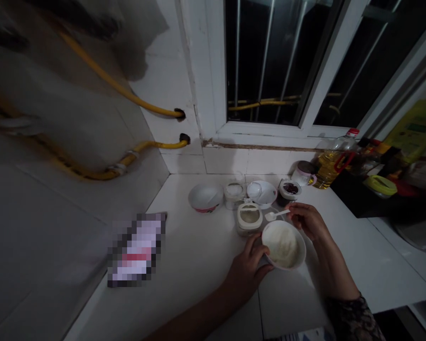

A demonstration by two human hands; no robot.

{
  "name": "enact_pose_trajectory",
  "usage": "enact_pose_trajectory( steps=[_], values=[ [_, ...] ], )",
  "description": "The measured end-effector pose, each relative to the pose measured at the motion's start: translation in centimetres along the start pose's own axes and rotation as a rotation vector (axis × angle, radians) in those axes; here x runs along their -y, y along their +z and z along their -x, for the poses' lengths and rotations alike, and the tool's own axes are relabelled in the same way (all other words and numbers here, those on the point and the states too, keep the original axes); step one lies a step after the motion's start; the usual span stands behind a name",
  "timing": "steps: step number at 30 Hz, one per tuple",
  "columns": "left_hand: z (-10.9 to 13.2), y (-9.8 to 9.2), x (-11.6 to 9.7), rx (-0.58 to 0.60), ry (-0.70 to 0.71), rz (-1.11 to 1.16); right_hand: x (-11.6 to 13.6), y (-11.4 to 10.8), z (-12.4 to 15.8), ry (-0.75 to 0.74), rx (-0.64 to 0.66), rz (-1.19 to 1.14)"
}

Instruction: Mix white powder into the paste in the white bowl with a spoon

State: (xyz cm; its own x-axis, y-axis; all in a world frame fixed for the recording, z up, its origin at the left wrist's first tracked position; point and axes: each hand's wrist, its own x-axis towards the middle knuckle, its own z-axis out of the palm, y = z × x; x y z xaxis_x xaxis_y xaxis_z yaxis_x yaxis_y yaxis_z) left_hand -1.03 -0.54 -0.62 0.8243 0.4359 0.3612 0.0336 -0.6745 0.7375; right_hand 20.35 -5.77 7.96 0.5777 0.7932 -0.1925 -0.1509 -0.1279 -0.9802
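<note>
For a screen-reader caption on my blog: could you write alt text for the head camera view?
A person's left hand steadies a white bowl of pale powder on a white counter, while the right hand holds a small white spoon beside an open jar.

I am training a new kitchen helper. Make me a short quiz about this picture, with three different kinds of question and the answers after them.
1. Which hand grips the side of the white bowl: the left hand or the right hand?
2. True or false: the white plastic spoon lies inside the bowl.
3. Fill in the blank: the pipes on the wall are ___ in colour.

Key: 1. left hand; 2. false; 3. yellow
</note>
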Motion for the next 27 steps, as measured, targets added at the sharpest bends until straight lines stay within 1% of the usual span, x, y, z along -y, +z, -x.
enact_pose_trajectory(
  steps=[2, 4, 6, 7, 9, 11, 12, 14, 17, 19, 20, 22, 24, 25, 27],
  values=[
    [0.0, 0.0, 0.0, -0.004, 0.003, -0.003, 0.1, 1.1, 0.3, -0.103, -0.031, 0.035],
    [-0.1, 0.0, 0.0, -0.009, 0.008, 0.001, -0.2, 2.3, 0.7, -0.252, -0.068, 0.147],
    [-0.1, 0.1, 0.0, -0.013, 0.014, 0.006, -0.7, 3.1, 1.2, -0.452, -0.107, 0.337],
    [-0.1, 0.1, 0.0, -0.016, 0.018, 0.003, -1.0, 3.3, 1.5, -0.569, -0.098, 0.459],
    [-0.1, 0.1, 0.0, -0.018, 0.022, -0.012, -1.6, 3.6, 1.9, -0.818, 0.017, 0.716],
    [0.0, 0.2, 0.0, -0.023, 0.023, -0.026, -1.9, 3.5, 2.2, -1.020, 0.147, 0.921],
    [0.0, 0.2, 0.0, -0.023, 0.024, -0.028, -1.9, 3.4, 2.3, -1.089, 0.171, 0.984],
    [0.0, 0.2, 0.0, -0.017, 0.028, -0.024, -1.8, 3.2, 2.4, -1.158, 0.141, 1.046],
    [0.0, 0.2, 0.1, -0.019, 0.032, -0.026, -1.5, 3.1, 2.5, -1.158, 0.119, 1.063],
    [-0.1, 0.1, 0.0, -0.024, 0.024, -0.031, -1.5, 3.2, 2.6, -1.106, 0.128, 1.022],
    [-0.1, 0.1, 0.0, -0.023, 0.019, -0.030, -1.5, 3.2, 2.7, -1.060, 0.106, 0.970],
    [-0.1, 0.0, -0.1, -0.020, 0.014, -0.025, -1.5, 3.3, 2.8, -0.908, -0.002, 0.818],
    [-0.1, 0.0, -0.1, -0.018, 0.016, -0.023, -1.3, 3.0, 2.8, -0.711, -0.110, 0.641],
    [-0.1, 0.1, 0.0, -0.017, 0.016, -0.024, -1.1, 2.7, 2.7, -0.627, -0.135, 0.560],
    [-0.1, 0.1, 0.0, -0.012, 0.010, -0.026, -0.5, 1.7, 2.6, -0.517, -0.110, 0.438]
  ],
)
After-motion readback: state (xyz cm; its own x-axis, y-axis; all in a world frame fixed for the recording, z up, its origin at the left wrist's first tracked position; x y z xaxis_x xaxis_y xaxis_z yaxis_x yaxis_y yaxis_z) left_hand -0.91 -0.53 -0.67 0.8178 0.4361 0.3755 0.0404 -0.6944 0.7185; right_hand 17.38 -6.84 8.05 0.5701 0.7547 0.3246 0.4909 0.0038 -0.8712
